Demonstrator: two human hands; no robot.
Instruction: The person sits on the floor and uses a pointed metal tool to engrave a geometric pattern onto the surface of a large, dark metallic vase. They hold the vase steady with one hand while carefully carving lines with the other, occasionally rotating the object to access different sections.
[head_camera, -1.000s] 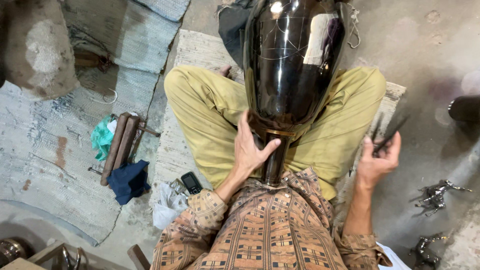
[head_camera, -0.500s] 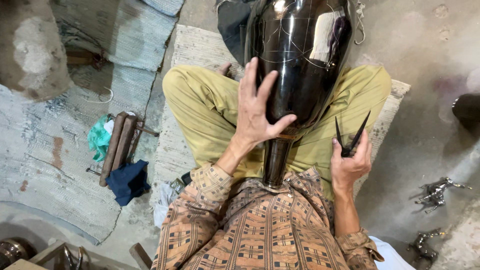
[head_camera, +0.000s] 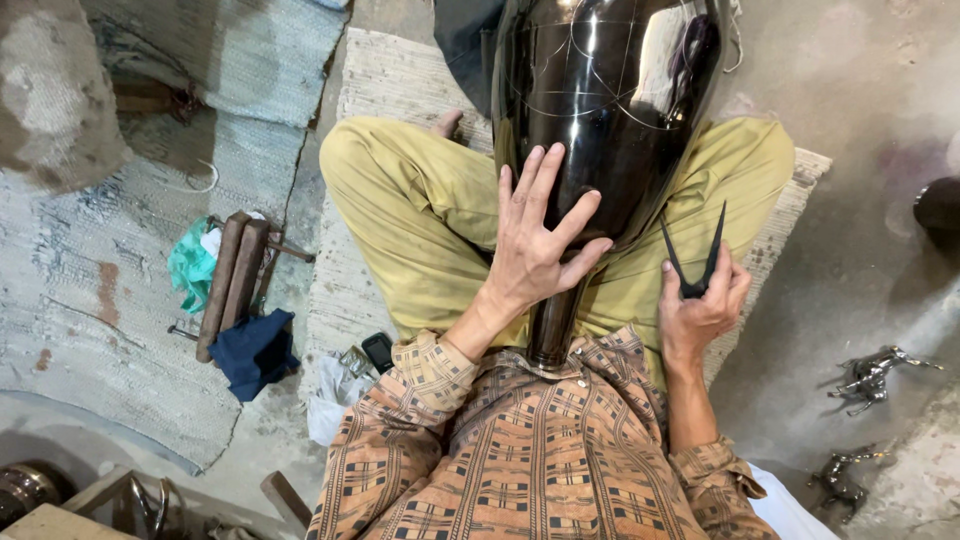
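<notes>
A large glossy black vase (head_camera: 610, 100) with thin scratched lines lies across my crossed legs, its narrow neck pointing at my chest. My left hand (head_camera: 535, 240) rests flat on the vase's lower body, fingers spread. My right hand (head_camera: 700, 305) is closed around a black metal divider (head_camera: 695, 255), whose two pointed legs stick up in a V beside the vase, over my right thigh.
A woven mat (head_camera: 390, 80) lies under me. To the left are wooden-handled tools (head_camera: 232, 280), a teal cloth (head_camera: 190, 265), a dark blue cloth (head_camera: 255, 350) and a small black device (head_camera: 378, 350). Small metal horse figures (head_camera: 880, 372) stand on the floor at right.
My left hand slid from the vase's neck up onto its body and spread flat. My right hand drew the divider in toward the vase and turned its points upward.
</notes>
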